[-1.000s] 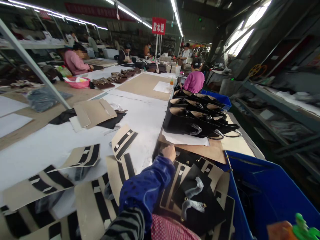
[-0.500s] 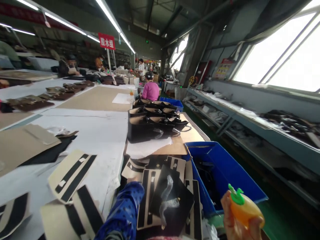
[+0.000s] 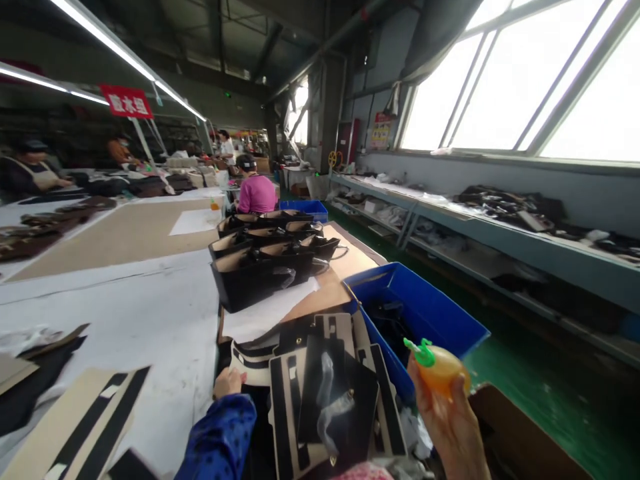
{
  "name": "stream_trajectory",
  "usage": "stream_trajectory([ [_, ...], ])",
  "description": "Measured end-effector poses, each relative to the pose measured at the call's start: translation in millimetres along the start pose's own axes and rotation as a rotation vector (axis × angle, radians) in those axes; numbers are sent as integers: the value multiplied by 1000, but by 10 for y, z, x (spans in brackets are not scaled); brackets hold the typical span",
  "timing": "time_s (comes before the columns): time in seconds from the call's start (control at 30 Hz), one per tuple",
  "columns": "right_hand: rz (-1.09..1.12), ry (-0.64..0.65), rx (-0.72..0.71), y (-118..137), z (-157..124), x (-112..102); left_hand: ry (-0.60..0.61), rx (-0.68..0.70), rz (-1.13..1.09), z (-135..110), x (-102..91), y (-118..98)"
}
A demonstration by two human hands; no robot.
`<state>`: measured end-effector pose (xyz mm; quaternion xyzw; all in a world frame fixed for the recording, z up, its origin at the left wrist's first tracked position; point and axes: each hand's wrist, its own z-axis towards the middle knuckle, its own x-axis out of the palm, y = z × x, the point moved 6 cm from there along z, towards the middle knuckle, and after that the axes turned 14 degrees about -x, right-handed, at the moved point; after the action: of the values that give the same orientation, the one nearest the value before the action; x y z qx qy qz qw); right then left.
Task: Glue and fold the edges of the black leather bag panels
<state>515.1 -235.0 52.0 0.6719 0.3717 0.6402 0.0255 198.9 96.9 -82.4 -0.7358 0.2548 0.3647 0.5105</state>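
My right hand [image 3: 453, 407] is wrapped round a soft orange squeeze bottle [image 3: 447, 369] with a green spout, held up in front of the blue bin. Low at the table edge, my left hand [image 3: 229, 383], in a blue dotted sleeve, has its fingers curled at the left end of a curved cream panel with black strips [image 3: 253, 363]. Its fingertips are partly hidden. Between my hands lies a pile of similar panels, topped by a black piece [image 3: 340, 383] with clear plastic-wrapped parts and small brass-coloured fittings.
Several black bags [image 3: 255, 270] stand in rows ahead on the table. A blue bin [image 3: 440, 297] with dark pieces is at the right, near a cardboard box [image 3: 520, 433]. More striped panels [image 3: 90, 413] lie left. A person in pink [image 3: 257, 193] sits beyond the bags; a shelf bench [image 3: 480, 230] runs along the windows.
My view has swung right. My left hand has come out from behind its sleeve and reached the curved cream panel. The squeeze bottle stays in my right hand.
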Motion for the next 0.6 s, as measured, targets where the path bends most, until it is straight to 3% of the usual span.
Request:
stream_trajectory([
  [0.07,33,-11,-14,-57,-11,66,-15,-5,22,61,-47,34],
  [0.17,57,20,-21,-105,-16,104,-76,91,29,71,-272,-50],
  [0.27,78,44,-4,-136,-29,100,-78,311,-2,-1,-541,-353],
  [0.33,100,45,7,-169,-37,112,-14,479,-32,-109,-602,-647],
  [0.4,121,33,8,-215,-38,140,103,635,-58,-292,-501,-952],
  [0.5,142,12,15,-294,-34,185,319,788,-79,-644,-124,-1259],
  [0.6,157,-7,29,-339,-26,179,424,748,-83,-810,246,-1188],
])
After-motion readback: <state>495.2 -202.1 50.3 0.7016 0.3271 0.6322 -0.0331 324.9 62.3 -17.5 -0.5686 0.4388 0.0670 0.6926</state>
